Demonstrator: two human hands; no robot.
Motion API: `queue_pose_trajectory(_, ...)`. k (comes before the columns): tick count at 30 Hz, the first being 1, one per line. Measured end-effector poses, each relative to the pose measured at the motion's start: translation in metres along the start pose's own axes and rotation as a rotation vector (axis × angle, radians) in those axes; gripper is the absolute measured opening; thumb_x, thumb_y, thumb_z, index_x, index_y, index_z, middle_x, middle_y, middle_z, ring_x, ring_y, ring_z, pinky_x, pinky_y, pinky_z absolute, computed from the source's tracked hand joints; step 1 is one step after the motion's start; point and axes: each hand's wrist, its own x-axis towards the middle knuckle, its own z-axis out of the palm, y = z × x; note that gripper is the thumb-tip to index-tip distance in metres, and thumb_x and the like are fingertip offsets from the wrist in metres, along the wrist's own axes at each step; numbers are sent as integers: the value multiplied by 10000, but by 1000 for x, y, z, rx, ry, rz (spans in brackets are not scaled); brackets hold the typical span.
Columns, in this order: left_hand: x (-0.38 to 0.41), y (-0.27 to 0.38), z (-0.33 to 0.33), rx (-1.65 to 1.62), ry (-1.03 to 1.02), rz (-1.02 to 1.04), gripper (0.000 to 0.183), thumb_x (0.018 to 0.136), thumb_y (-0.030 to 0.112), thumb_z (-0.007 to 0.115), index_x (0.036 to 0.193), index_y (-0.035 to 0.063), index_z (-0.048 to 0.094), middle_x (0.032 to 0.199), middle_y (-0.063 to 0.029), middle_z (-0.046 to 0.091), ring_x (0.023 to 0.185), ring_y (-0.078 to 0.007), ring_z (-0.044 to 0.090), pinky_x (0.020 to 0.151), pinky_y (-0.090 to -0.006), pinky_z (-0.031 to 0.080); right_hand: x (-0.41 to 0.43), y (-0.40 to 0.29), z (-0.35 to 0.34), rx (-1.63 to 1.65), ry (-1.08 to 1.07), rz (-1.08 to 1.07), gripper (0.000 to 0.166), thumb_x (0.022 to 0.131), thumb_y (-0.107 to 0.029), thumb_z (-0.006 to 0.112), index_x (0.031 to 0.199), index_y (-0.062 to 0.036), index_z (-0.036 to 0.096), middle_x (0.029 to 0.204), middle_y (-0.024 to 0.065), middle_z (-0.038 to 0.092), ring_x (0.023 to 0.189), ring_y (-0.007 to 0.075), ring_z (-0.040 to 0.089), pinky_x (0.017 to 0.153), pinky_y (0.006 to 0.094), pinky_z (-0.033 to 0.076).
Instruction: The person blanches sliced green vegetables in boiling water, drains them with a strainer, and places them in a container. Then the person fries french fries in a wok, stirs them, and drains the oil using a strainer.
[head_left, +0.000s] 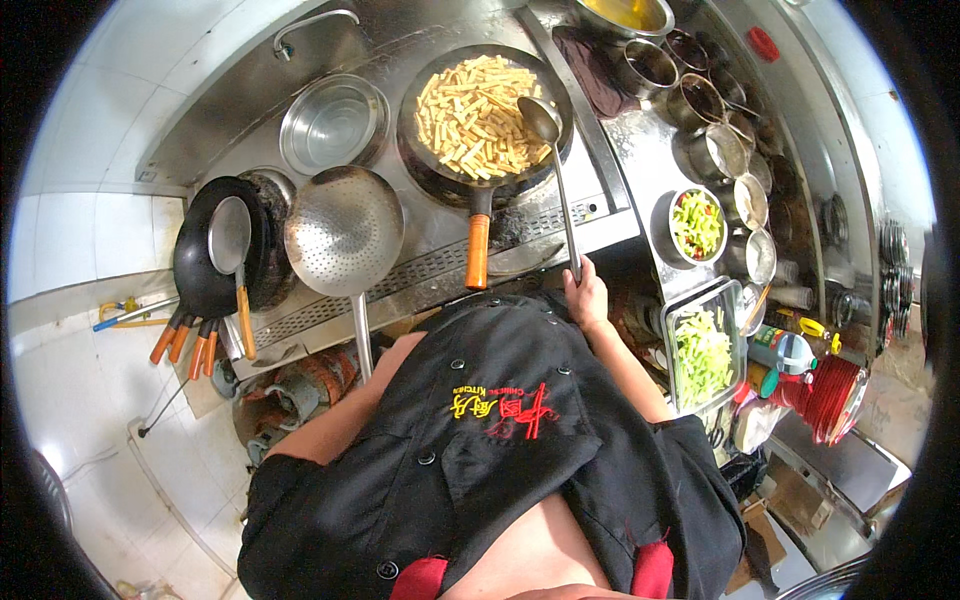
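My right hand (586, 294) grips the end of a long-handled steel ladle (540, 120). The ladle's bowl rests among pale golden food strips (472, 112), perhaps tofu, at the right side of a wok (411, 154). That wok sits on the range, its wooden handle (477, 251) pointing towards me. Only the forearm of my left arm shows; the hand is out of view behind my black jacket. Near that forearm, a large perforated skimmer (345, 229) lies across the range front, its metal handle running down behind the arm.
At left, stacked woks (196, 259) with wooden handles carry a small strainer (229, 234). A steel basin (330, 124) sits behind the skimmer, below a tap (283, 49). On the right counter are a bowl of cut green vegetables (697, 225), a clear tray (670, 352), seasoning pots (697, 101) and bottles (780, 349).
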Motion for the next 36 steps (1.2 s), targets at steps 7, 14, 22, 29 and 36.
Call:
queue_pose_trajectory(7, -78, -38, 59, -89, 64, -196, 345, 989, 253, 608, 1185, -29, 640, 1220, -130, 679, 1192, -249, 605, 1024, -341, 451, 11, 19, 20, -37, -121, 92, 331, 962, -258, 626, 1162, -26, 500, 839, 278, 670, 814, 489, 651, 712, 553, 511)
queue_pose_trajectory(14, -75, -47, 100, -135, 116, -293, 347, 986, 254, 609, 1189, -25, 640, 1216, -129, 679, 1188, -249, 606, 1020, -341, 452, 12, 27, 20, -23, -223, 114, 299, 975, -259, 601, 1087, -9, 481, 858, 308, 665, 840, 514, 643, 718, 569, 504)
queue_pose_trajectory(22, -69, -49, 104, -147, 141, -324, 348, 983, 255, 611, 1194, -21, 639, 1211, -127, 679, 1183, -249, 608, 1016, -342, 454, 19, 41, 19, -47, -234, 120, 317, 979, -263, 588, 1109, -3, 463, 864, 321, 662, 857, 518, 643, 741, 575, 505)
queue_pose_trajectory(29, -66, -51, 104, -149, 149, -333, 350, 980, 256, 613, 1198, -17, 638, 1207, -126, 680, 1179, -249, 609, 1013, -342, 455, 25, 58, 20, -32, -222, 95, 278, 975, -222, 582, 1092, -4, 456, 866, 296, 672, 841, 505, 646, 742, 573, 501)
queue_pose_trajectory(36, -67, -55, 98, -138, 146, -355, 352, 978, 257, 615, 1203, -13, 638, 1202, -125, 680, 1175, -248, 610, 1009, -342, 456, 25, 50, 13, -35, -232, 131, 353, 975, -299, 561, 1146, -9, 455, 879, 344, 658, 863, 532, 637, 781, 606, 496)
